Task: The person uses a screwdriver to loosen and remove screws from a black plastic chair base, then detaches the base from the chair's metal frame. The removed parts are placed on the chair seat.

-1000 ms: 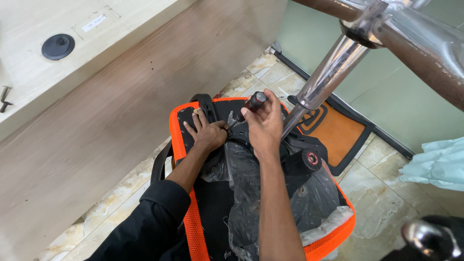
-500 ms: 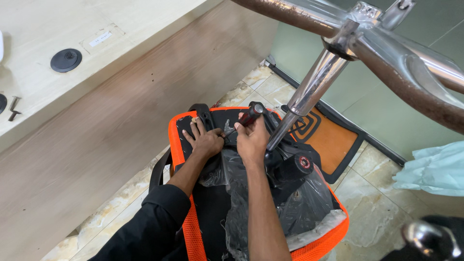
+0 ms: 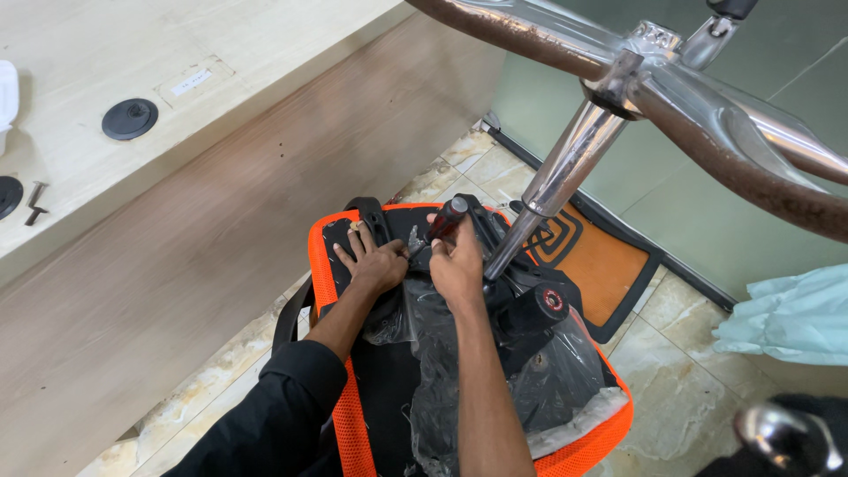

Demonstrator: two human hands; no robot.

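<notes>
An office chair lies upside down on the floor, its orange-edged black seat [image 3: 340, 265] facing up at me. My right hand [image 3: 458, 265] grips a screwdriver [image 3: 443, 221] with a dark red handle, its tip down on the seat's underside near the chrome gas column [image 3: 552, 190]. My left hand [image 3: 375, 261] lies flat with spread fingers on the black seat bottom, just left of the screwdriver tip. Clear plastic wrap [image 3: 548, 380] covers part of the seat and the black mechanism with its round knob [image 3: 549, 300].
The chair's chrome star base [image 3: 707, 88] reaches overhead across the top right. A wooden desk panel [image 3: 177, 247] stands at the left, with its top holding black cable grommets [image 3: 130, 118]. An orange and black mat [image 3: 601, 261] lies on the tiled floor. Pale blue cloth [image 3: 786, 318] is at right.
The view has shifted and drawn closer. My right hand with the screwdriver has stayed on the seat's underside, and my left hand still presses flat beside it.
</notes>
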